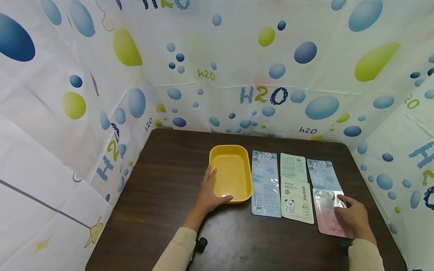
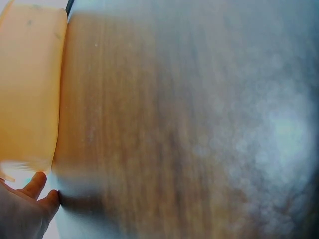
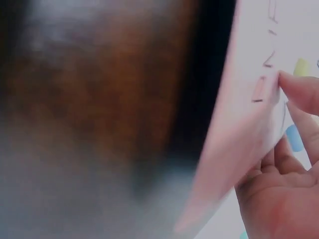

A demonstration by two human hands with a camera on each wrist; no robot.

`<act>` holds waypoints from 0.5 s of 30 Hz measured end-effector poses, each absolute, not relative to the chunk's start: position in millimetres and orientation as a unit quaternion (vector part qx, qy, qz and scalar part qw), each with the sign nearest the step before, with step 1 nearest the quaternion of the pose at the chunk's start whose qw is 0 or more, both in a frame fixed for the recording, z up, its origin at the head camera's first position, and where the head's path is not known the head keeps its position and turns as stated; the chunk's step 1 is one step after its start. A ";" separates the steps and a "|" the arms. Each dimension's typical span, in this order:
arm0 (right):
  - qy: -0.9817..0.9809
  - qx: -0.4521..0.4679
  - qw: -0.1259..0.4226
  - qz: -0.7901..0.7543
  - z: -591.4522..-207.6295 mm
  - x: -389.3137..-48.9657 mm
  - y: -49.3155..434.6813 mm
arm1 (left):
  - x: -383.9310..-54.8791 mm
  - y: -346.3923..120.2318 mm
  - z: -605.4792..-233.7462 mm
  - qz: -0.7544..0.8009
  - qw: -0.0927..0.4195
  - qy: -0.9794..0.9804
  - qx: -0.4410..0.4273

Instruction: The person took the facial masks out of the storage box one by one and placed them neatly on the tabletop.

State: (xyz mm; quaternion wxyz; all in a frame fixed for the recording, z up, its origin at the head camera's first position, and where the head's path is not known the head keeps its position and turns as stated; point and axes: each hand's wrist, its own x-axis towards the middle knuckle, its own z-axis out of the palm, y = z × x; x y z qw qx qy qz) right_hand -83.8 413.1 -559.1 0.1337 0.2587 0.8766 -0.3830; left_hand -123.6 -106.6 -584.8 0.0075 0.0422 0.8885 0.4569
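Note:
My left hand (image 1: 206,196) rests against the near left corner of a yellow tray (image 1: 232,171), its fingers spread along the left side and the thumb over the near rim. At the right, a silver-and-pink sheet mask packet (image 1: 327,216) is pinched at its right edge by my right hand (image 1: 356,217). The right wrist view shows the thumb on one face of that packet (image 3: 239,134) and fingers behind it. Its far end overlaps a blue floral packet (image 1: 324,176). Only part of the left hand (image 2: 25,209) shows in the left wrist view, beside the tray.
Between the tray and the pink packet lie two overlapping blue packets (image 1: 265,195) and two green ones, a pale green bear-printed packet (image 1: 298,199) over another (image 1: 293,165). The dark wooden table (image 1: 162,180) meets patterned white sheets (image 1: 217,109) at its back and sides.

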 end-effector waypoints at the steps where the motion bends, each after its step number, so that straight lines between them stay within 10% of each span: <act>1: 0.881 0.257 0.132 -0.375 -559.9 -83.2 412.5 | -123.6 -106.5 -584.9 0.457 0.008 0.888 0.042; 15: 0.886 0.261 0.104 -0.370 -565.3 -81.3 410.3 | -122.5 -106.3 -585.9 0.462 -0.004 0.886 0.044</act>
